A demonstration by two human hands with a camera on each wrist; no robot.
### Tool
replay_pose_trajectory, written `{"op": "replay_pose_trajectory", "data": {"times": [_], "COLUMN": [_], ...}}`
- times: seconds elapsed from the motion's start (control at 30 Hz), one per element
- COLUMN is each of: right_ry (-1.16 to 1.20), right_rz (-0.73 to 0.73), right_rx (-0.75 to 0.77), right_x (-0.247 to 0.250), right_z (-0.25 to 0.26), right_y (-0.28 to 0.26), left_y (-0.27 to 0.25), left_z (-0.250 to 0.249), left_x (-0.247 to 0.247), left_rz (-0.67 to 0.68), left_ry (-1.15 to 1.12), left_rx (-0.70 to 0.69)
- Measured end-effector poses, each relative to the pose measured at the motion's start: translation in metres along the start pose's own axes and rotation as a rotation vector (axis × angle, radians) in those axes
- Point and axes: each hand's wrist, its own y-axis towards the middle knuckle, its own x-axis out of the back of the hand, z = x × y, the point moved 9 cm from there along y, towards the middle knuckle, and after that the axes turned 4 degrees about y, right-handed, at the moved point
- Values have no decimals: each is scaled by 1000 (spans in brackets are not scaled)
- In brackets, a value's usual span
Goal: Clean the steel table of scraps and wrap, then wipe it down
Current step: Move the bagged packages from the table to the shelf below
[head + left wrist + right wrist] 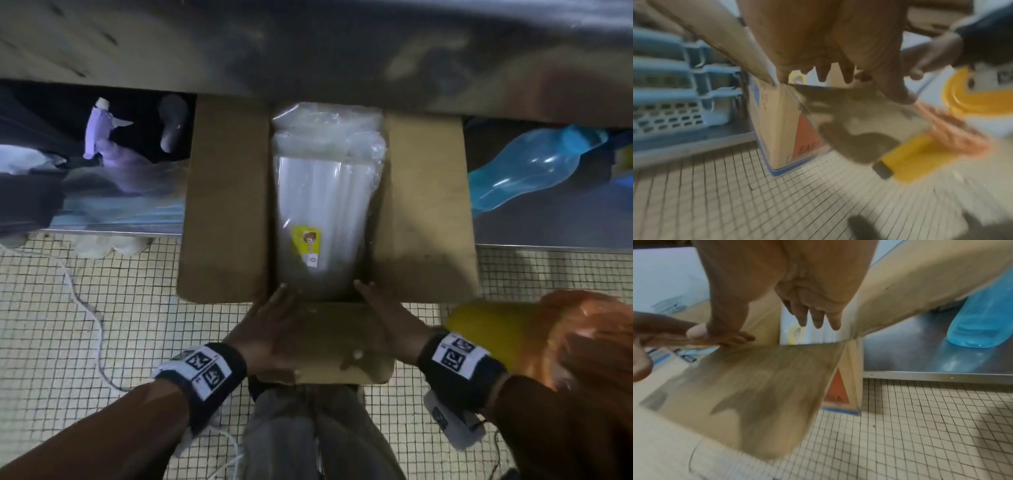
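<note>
An open cardboard box (222,205) stands on the lower shelf under the steel table (308,51), its flaps spread out. Inside lies a clear plastic-wrapped pack (325,212) of white items with a yellow label. My left hand (274,318) and right hand (380,315) lie side by side on the near flap (325,335). Their fingers are straight and point at the box opening, and the thumbs rest on the flap. The left wrist view shows the left hand (830,68) flat over the flap. In the right wrist view the right hand (813,305) is just as flat.
A blue plastic bottle (534,164) lies on the steel shelf (548,233) right of the box. A pale spray bottle (99,130) and a blue crate (674,97) are to its left. A yellow and orange duster-like thing (548,335) hangs by my right forearm. A white cord (89,308) trails over the tiled floor.
</note>
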Motion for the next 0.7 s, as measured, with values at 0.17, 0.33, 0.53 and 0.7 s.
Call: {"op": "replay_pose_trajectory", "data": {"times": [0.17, 0.33, 0.53, 0.7], "right_ry": [-360, -513, -537, -357], "right_rz": [37, -17, -30, 25], "right_rx": [141, 174, 81, 321], "right_x": [-49, -63, -53, -44], "right_z": [-19, -26, -28, -2], "right_y": [5, 6, 1, -28], "left_y": [-2, -7, -12, -34], "left_z": [1, 8, -11, -16], "left_x": [-16, -23, -9, 3], "left_rz": [45, 119, -11, -89], "left_ry": [242, 213, 207, 39], "left_rx": [5, 149, 93, 16]}}
